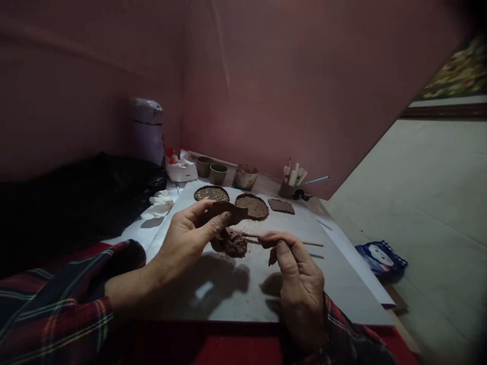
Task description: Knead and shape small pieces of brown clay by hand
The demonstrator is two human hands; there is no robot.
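Observation:
My left hand (194,228) pinches a thin, flat piece of dark brown clay (236,212) between thumb and fingers, raised above the white board (323,289). Below it is a rough, crumbly clay lump (235,244). On the right, my right hand (300,274) is closed, thumb against fingertips, with a small bit of brown clay (272,257) showing under them. Two thin sticks (314,245) lie behind that hand, partly covered by it. Farther back are a round clay piece with yellow specks (212,194), a plain round clay piece with a raised rim (251,208) and a flat rectangular clay slab (281,206).
Two green cups (218,174), a smeared glass (245,177) and a holder with pens and brushes (288,188) line the back. Crumpled tissue (159,205), a tissue pack (181,168) and a black plastic bag (87,203) are leftward. A blue pouch (381,260) lies beyond the right edge.

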